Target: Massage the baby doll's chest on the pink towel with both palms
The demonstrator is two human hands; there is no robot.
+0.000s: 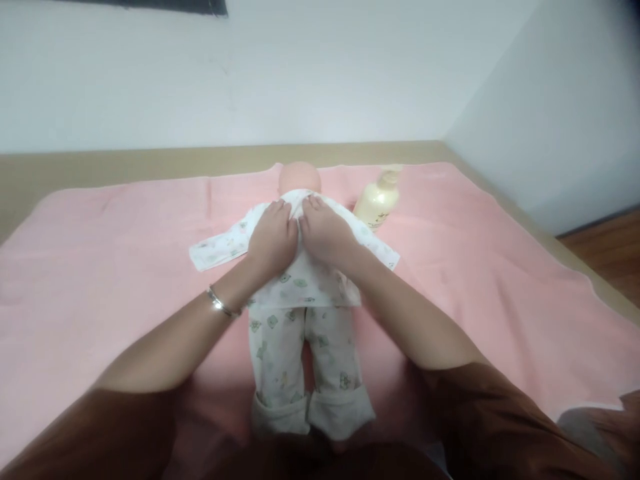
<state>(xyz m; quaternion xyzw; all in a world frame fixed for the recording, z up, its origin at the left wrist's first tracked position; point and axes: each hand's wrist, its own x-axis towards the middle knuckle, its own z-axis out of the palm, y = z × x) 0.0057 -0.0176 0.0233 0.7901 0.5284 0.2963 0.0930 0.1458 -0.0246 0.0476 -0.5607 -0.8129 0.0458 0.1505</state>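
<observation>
A baby doll (pixel 299 177) lies on its back on a pink blanket (pixel 100 267), head away from me, dressed in a white printed top (pixel 300 283) and matching trousers (pixel 280 357). My left hand (pixel 273 237) and my right hand (pixel 325 230) rest side by side on the doll's chest. Their fingers curl onto the top's fabric just below the neck, pinching it at the collar. A silver bracelet (pixel 221 305) circles my left wrist. Both the doll's sleeves spread out to the sides.
A cream lotion bottle (pixel 377 203) lies on the blanket to the right of the doll's head. The blanket covers a tan bed (pixel 100 167) set against white walls. Wooden floor (pixel 610 250) shows at the right.
</observation>
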